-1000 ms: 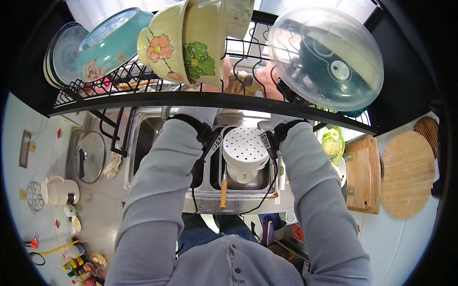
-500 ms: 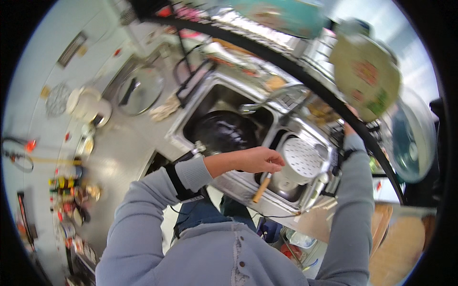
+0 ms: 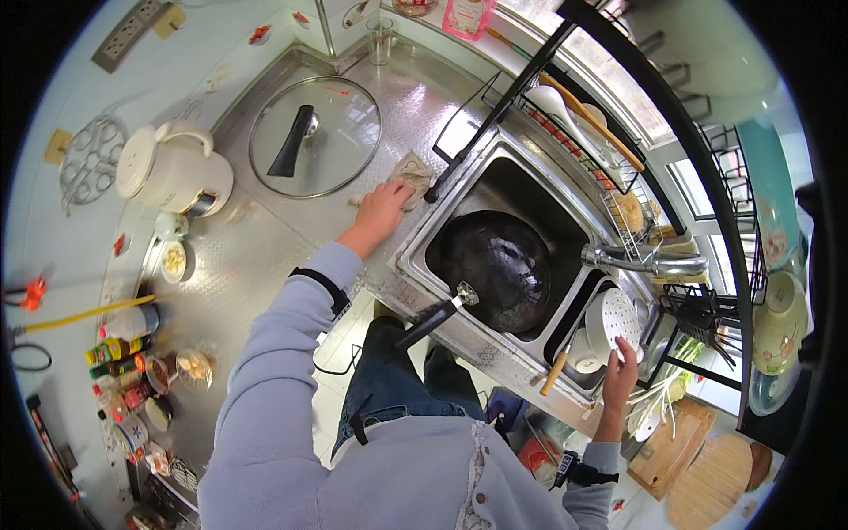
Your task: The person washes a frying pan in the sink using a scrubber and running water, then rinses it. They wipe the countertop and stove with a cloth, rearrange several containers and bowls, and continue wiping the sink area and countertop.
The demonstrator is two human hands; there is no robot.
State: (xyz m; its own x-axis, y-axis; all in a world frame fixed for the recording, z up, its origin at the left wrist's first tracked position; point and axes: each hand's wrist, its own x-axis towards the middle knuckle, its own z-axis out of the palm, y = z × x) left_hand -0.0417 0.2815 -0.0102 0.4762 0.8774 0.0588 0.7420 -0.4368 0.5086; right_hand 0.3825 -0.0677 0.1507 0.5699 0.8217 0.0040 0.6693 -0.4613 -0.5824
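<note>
A crumpled beige cloth (image 3: pixel 412 173) lies on the steel counter beside the left sink basin, and the fingers of my left hand (image 3: pixel 383 210) are closed on its near edge. Left of it rests a glass lid (image 3: pixel 340 146) with a black handle. My right hand (image 3: pixel 618 378) is over the small right basin, next to the near rim of a white perforated strainer (image 3: pixel 613 316). Its fingers are slightly apart with nothing visible in them; contact with the rim is hard to tell. A dark wok (image 3: pixel 499 269) sits in the large basin, its black handle (image 3: pixel 426 325) reaching over the front edge.
The steel faucet (image 3: pixel 649 261) stretches over the basins. A wooden handle (image 3: pixel 555 374) sticks out of the small basin. A black rack (image 3: pixel 733 230) arches overhead on the right. A white electric kettle (image 3: pixel 177 172) and several seasoning bottles (image 3: pixel 117 371) line the left wall.
My left hand has moved from above the sink to the cloth on the left. My right hand has come down from the rack to the small basin. The view has turned left.
</note>
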